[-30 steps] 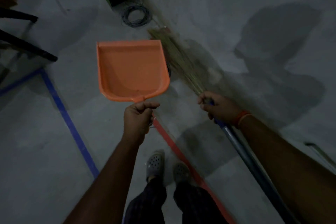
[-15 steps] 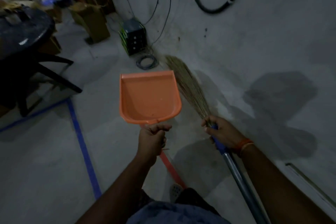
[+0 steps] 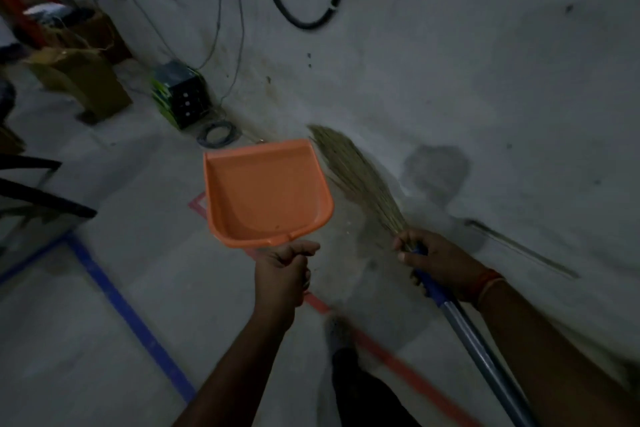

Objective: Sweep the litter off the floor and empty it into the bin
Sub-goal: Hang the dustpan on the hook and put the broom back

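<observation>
Dustpan (image 3: 266, 198) orange, almost bare, left hand (image 3: 282, 270) grip clenched round handle; right hand (image 3: 438, 262) grasping straw broom (image 3: 356, 177).

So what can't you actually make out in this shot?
- Bin: none shows in the head view.
- Dustpan handle: hidden inside the left hand.
- Litter: only faint specks in the pan, too small and dim to identify.
- Broom shaft: cut off by the bottom edge, below the right hand.
- Boxes at far left: blurred, contents unclear.

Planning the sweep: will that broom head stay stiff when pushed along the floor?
Probably not. The broom head is a fan of thin, grass-like strands, so it should splay and bend. Its metal handle looks rigid, and the right hand grips near the head, which should aid control.
</observation>
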`<act>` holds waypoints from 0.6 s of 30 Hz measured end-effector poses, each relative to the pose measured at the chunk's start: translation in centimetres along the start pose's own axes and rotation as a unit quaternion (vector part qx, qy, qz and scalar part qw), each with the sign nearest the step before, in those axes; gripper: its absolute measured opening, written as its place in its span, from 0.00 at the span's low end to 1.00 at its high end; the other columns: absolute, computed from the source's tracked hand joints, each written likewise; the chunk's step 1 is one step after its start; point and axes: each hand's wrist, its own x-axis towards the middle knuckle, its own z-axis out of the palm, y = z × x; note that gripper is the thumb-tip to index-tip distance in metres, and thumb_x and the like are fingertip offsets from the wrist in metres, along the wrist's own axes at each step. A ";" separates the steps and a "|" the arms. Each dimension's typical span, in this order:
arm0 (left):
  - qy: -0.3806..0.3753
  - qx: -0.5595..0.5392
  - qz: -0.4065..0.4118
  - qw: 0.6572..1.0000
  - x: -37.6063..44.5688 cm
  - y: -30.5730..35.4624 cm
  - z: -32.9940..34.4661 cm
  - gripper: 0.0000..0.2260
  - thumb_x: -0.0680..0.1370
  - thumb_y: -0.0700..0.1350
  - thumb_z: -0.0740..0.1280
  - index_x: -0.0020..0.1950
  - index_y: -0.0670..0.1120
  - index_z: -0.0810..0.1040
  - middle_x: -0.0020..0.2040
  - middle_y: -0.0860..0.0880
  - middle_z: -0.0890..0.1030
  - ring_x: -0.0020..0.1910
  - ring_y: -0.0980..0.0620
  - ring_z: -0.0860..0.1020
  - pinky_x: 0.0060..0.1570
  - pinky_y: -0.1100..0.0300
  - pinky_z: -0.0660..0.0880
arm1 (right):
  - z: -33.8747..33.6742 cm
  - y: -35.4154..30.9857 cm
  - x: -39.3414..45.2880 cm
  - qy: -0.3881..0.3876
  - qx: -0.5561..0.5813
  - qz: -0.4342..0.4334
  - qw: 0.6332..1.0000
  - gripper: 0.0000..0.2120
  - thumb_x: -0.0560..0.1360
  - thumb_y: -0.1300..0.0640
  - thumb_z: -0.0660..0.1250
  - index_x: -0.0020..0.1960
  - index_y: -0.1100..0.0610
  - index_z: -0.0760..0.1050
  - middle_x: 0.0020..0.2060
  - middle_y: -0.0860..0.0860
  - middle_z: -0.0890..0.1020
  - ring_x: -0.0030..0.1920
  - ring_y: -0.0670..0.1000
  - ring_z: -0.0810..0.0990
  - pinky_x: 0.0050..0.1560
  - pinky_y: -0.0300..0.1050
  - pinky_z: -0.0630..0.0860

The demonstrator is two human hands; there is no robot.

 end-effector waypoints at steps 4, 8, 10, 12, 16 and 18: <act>-0.081 0.019 -0.003 0.997 -6.4 -0.3 2.2 0.15 0.76 0.26 0.55 0.48 0.33 0.81 0.23 0.52 0.70 0.19 0.58 0.63 0.22 0.70 0.57 | 0.2 4.0 -8.2 0.060 0.040 0.022 0.997 0.04 0.80 0.59 0.66 0.54 0.57 0.75 0.44 0.55 0.77 0.32 0.53 0.77 0.33 0.48 0.76; -0.178 0.051 -0.011 0.983 -11.9 -1.0 5.2 0.14 0.77 0.26 0.55 0.48 0.32 0.81 0.24 0.47 0.68 0.19 0.57 0.63 0.21 0.70 0.58 | -0.3 8.2 -16.4 0.128 0.072 0.037 0.989 0.03 0.79 0.59 0.66 0.52 0.56 0.76 0.45 0.55 0.77 0.34 0.55 0.77 0.34 0.49 0.77; -0.224 0.058 -0.016 0.973 -14.5 -1.6 7.1 0.14 0.77 0.26 0.55 0.49 0.32 0.80 0.23 0.51 0.70 0.19 0.58 0.64 0.21 0.70 0.58 | -0.8 10.5 -20.6 0.166 0.095 0.037 0.981 0.03 0.79 0.60 0.66 0.52 0.56 0.76 0.44 0.55 0.76 0.33 0.56 0.77 0.33 0.49 0.77; -0.262 0.065 -0.020 0.963 -17.1 -2.2 8.9 0.14 0.77 0.26 0.56 0.49 0.33 0.81 0.22 0.52 0.70 0.19 0.57 0.63 0.21 0.69 0.58 | -1.3 12.8 -24.5 0.201 0.114 0.040 0.972 0.03 0.79 0.60 0.66 0.52 0.55 0.76 0.44 0.56 0.76 0.33 0.56 0.77 0.33 0.49 0.77; -0.323 0.080 -0.017 0.943 -22.4 -4.3 13.2 0.15 0.77 0.26 0.56 0.47 0.36 0.81 0.23 0.53 0.69 0.20 0.56 0.63 0.22 0.68 0.58 | -2.6 17.1 -32.8 0.272 0.164 0.045 0.947 0.03 0.79 0.62 0.66 0.52 0.57 0.76 0.44 0.56 0.75 0.32 0.55 0.76 0.32 0.48 0.76; -0.347 0.109 -0.005 0.931 -25.4 -5.8 15.7 0.15 0.77 0.26 0.56 0.47 0.36 0.82 0.23 0.54 0.71 0.20 0.57 0.65 0.22 0.68 0.59 | -3.4 19.5 -37.4 0.303 0.185 0.037 0.934 0.02 0.79 0.62 0.66 0.52 0.57 0.75 0.43 0.55 0.74 0.32 0.55 0.76 0.32 0.48 0.75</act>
